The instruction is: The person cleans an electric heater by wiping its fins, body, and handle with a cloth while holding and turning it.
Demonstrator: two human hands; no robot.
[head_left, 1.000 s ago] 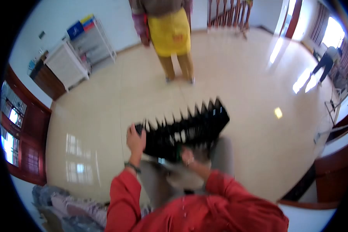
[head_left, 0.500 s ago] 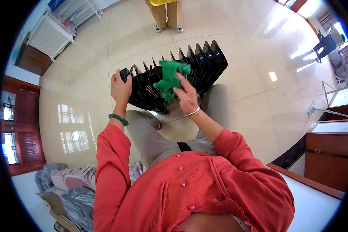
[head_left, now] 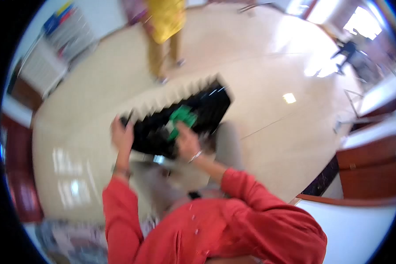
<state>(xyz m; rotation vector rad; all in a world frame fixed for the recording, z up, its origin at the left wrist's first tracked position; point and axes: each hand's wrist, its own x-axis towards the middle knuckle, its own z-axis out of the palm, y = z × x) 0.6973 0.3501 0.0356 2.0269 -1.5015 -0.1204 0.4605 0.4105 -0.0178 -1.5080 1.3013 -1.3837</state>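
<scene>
The black rack (head_left: pixel 198 103) slants over the knees, its near end in the left hand (head_left: pixel 122 133), whose fingers curl round the corner, the forearm reaching straight up. Right of that hand, the green cloth (head_left: pixel 181 119) lies against the rack's middle, pinched in the fingertips of the right hand (head_left: pixel 188 143), its forearm angling in from the right.

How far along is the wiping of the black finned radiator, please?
Done: I cannot confirm any; the black finned radiator is too blurred to show clean parts. In hand: the right hand holds the green cloth at its middle; the left hand steadies one end. Left: probably some wiping, though where is unclear.
</scene>
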